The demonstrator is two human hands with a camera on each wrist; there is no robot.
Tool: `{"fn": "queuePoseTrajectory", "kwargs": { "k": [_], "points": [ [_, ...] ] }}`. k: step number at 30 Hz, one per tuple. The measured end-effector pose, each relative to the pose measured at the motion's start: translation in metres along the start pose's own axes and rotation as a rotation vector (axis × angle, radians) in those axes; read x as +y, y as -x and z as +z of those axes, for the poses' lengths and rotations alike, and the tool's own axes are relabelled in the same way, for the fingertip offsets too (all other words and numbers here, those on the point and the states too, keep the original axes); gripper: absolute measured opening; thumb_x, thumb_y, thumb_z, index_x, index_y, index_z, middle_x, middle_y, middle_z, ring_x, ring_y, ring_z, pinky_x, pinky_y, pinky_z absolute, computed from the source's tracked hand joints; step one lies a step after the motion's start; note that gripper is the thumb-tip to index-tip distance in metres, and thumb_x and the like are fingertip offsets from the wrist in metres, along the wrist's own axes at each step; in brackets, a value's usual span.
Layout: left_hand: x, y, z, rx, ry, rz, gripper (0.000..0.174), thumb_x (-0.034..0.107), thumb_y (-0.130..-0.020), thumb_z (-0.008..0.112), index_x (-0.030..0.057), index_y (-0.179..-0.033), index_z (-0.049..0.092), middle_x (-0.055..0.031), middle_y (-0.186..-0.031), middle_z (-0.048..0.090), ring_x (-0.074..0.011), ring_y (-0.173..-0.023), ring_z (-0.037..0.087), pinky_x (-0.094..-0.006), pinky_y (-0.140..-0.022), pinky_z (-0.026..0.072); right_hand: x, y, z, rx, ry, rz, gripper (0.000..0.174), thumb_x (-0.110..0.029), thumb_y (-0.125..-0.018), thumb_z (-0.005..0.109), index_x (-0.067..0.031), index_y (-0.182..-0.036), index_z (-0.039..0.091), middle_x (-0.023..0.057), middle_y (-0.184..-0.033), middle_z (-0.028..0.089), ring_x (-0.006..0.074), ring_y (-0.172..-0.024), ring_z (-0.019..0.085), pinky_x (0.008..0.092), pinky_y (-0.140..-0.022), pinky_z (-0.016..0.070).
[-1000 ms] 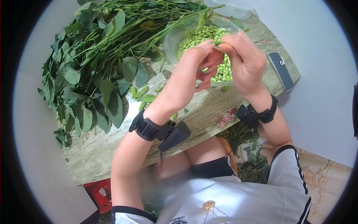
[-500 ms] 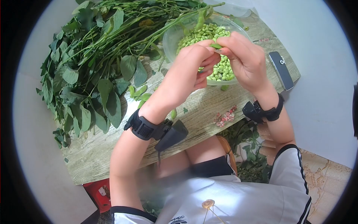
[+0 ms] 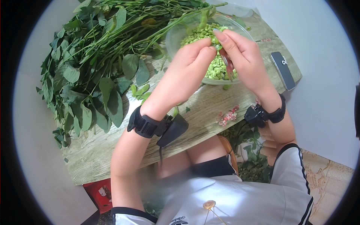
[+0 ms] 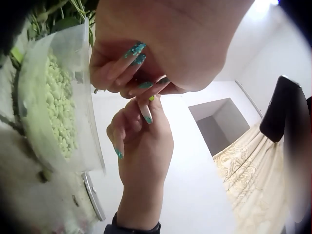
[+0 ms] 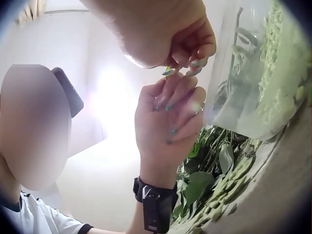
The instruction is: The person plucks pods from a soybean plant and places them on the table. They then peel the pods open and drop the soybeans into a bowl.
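Note:
Both hands meet over a clear plastic bowl (image 3: pixel 169 44) holding many shelled green soybeans (image 3: pixel 218 70). Between the fingertips is a small green soybean pod (image 3: pixel 219 47), mostly covered by fingers. My left hand (image 3: pixel 190 66) pinches it from the left, thumb against curled fingers. From the other side my right hand (image 3: pixel 243 56) pinches it, thumb and forefinger raised. In the left wrist view only a bright green tip (image 4: pixel 152 98) shows between the painted nails. Several unopened pods (image 3: pixel 141 92) lie on the table by my left forearm.
A large heap of leafy soybean stalks (image 3: pixel 108 45) covers the table's left and back, one stem reaching over the bowl. A phone (image 3: pixel 283 71) lies at the right edge. Behind the bowl stands another clear container (image 3: pixel 240 12). Pinkish bits (image 3: pixel 228 116) lie near the front edge.
The pod was held lengthwise between both hands and has since been turned and more covered by fingers. The right thumb has lifted, and the left hand has rolled so its back faces up.

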State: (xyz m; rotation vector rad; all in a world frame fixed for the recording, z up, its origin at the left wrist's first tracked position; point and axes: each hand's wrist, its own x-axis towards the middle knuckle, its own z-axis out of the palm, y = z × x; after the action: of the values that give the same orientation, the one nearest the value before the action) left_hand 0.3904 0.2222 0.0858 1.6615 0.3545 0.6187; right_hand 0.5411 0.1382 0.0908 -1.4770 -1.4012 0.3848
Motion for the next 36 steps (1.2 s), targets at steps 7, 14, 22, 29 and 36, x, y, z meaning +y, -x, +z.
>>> {"fn": "queuePoseTrajectory", "kwargs": {
  "k": [7, 14, 22, 29, 36],
  "points": [
    [0.003, -0.001, -0.005, 0.011, -0.059, 0.091, 0.025, 0.023, -0.095, 0.051, -0.0021, -0.093, 0.054, -0.007, -0.071, 0.052, -0.0123, -0.067, 0.045, -0.0304, -0.062, 0.0394, -0.002, -0.002, 0.001, 0.072, 0.013, -0.148, 0.028, -0.025, -0.099, 0.056, -0.0015, -0.088, 0.065, 0.005, -0.057, 0.047, 0.0107, -0.05, 0.04, 0.0292, -0.048, 0.033],
    [0.008, -0.001, -0.007, -0.011, -0.289, 0.26, 0.027, 0.024, -0.093, 0.057, -0.0021, -0.102, 0.059, -0.0078, -0.068, 0.055, -0.016, -0.058, 0.046, -0.0324, -0.054, 0.039, 0.0, 0.001, -0.006, -0.02, 0.021, -0.112, 0.026, -0.023, -0.098, 0.058, -0.0013, -0.086, 0.067, 0.0082, -0.054, 0.039, 0.0113, -0.05, 0.035, 0.0296, -0.046, 0.0309],
    [0.019, 0.001, -0.004, 0.021, -0.562, 0.113, 0.027, 0.025, -0.089, 0.059, -0.002, -0.087, 0.063, -0.0179, -0.077, 0.063, -0.0336, -0.067, 0.061, -0.0389, -0.063, 0.049, 0.004, 0.003, -0.001, 0.036, 0.261, -0.225, 0.03, -0.021, -0.096, 0.058, -0.0025, -0.073, 0.059, 0.0114, -0.053, 0.044, 0.0228, -0.045, 0.043, 0.0347, -0.046, 0.034],
    [-0.001, -0.007, -0.016, 0.19, -0.946, 0.23, 0.021, 0.022, -0.091, 0.056, 0.0032, -0.092, 0.064, -0.0132, -0.091, 0.067, -0.0349, -0.078, 0.065, -0.0433, -0.069, 0.0524, -0.002, 0.005, -0.001, 0.121, 0.435, -0.269, 0.029, -0.02, -0.094, 0.06, -0.0039, -0.07, 0.056, 0.012, -0.054, 0.049, 0.029, -0.046, 0.048, 0.0371, -0.045, 0.0357],
    [-0.007, -0.011, -0.028, 0.288, -0.767, 0.326, 0.021, 0.01, -0.088, 0.054, 0.0073, -0.104, 0.068, -0.0091, -0.102, 0.066, -0.0291, -0.086, 0.066, -0.0387, -0.076, 0.0522, 0.004, 0.017, -0.021, 0.232, 0.511, -0.092, 0.026, -0.02, -0.094, 0.061, -0.0033, -0.074, 0.061, 0.0098, -0.055, 0.052, 0.0226, -0.044, 0.048, 0.0345, -0.046, 0.0355]
  ]
}}
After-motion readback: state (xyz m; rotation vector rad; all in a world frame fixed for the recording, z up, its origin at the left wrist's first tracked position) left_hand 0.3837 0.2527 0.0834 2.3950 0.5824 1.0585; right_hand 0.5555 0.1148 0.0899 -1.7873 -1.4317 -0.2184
